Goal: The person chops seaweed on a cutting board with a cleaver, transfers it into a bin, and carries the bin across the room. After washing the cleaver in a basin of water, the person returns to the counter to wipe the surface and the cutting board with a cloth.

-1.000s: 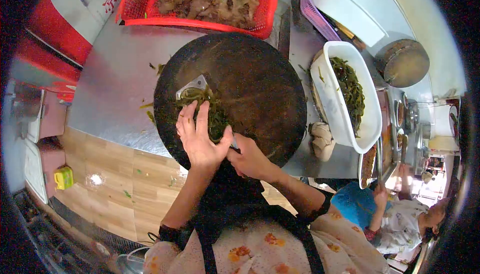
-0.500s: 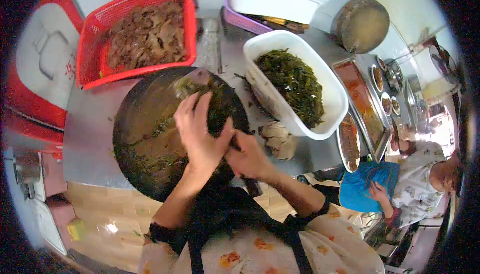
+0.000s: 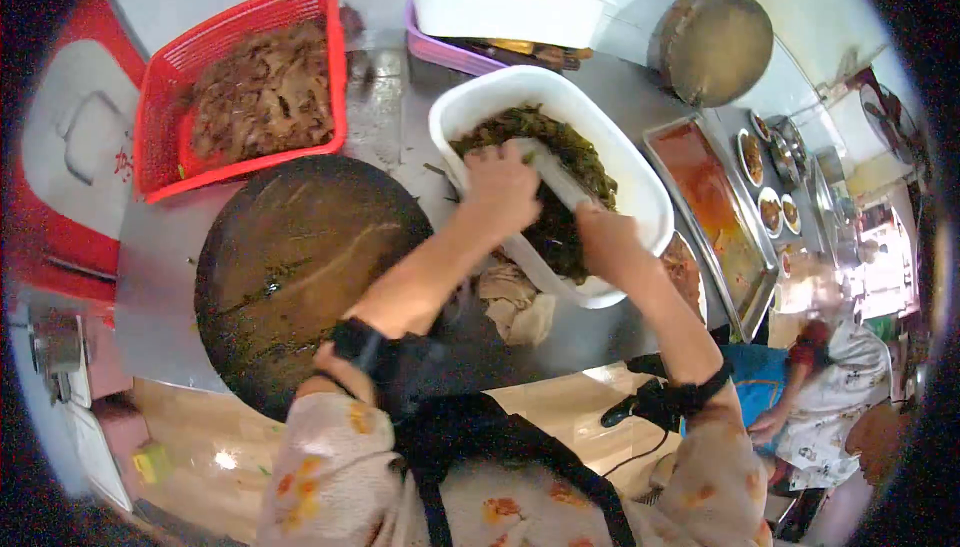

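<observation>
My right hand (image 3: pixel 612 241) grips the cleaver (image 3: pixel 555 177) over the white tub (image 3: pixel 655 209), likely so the cut greens (image 3: pixel 572 144) fall inside; my left hand (image 3: pixel 500 190) curls beside the blade, its grasp unclear. The chopping block (image 3: pixel 300 277) sits left.

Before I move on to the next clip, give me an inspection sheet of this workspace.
Surface: metal counter; round chopping board carries green scraps.
Job's things: white tub holds seaweed strips; knife over them.
Clutter: crumpled pale cloth beside tub; red basket of brown meat pieces.
Hands: right hand grips knife; left hand at blade, grip unclear.
Cables: thin dark cord below counter.
Surroundings: co-worker at right.
</observation>
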Demonstrator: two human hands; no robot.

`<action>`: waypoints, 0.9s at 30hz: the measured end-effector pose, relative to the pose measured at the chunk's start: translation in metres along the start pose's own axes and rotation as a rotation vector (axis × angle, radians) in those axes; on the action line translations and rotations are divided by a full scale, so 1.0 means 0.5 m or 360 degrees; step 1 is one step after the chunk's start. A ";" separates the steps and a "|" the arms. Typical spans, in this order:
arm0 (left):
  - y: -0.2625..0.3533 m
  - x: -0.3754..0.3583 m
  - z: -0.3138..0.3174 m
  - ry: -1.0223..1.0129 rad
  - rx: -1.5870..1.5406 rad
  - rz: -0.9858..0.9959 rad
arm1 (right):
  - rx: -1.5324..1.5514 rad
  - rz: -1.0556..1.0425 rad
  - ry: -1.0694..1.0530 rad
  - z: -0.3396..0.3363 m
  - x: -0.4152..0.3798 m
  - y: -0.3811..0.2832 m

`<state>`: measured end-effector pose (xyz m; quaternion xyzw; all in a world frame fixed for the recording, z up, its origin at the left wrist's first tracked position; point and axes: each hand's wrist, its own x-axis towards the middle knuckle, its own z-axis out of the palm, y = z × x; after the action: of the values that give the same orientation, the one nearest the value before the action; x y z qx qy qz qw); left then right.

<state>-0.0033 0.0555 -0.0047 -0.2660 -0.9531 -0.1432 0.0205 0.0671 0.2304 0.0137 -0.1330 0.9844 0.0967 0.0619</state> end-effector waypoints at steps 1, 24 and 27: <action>-0.024 -0.002 0.016 0.0019 -0.0127 0.0025 | -0.0098 -0.0009 0.0087 0.003 -0.006 0.003; 0.181 0.130 0.112 0.0569 -0.1106 0.0982 | 0.2837 0.1108 0.0390 0.013 -0.041 0.064; 0.171 0.151 0.115 0.0695 -0.0875 0.0901 | 0.2815 0.0851 0.0423 -0.023 -0.067 0.052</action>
<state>-0.0220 0.1797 -0.0286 -0.4754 -0.7426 -0.4326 0.1881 0.0907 0.2610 0.0342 0.1835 0.6972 -0.6930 0.0032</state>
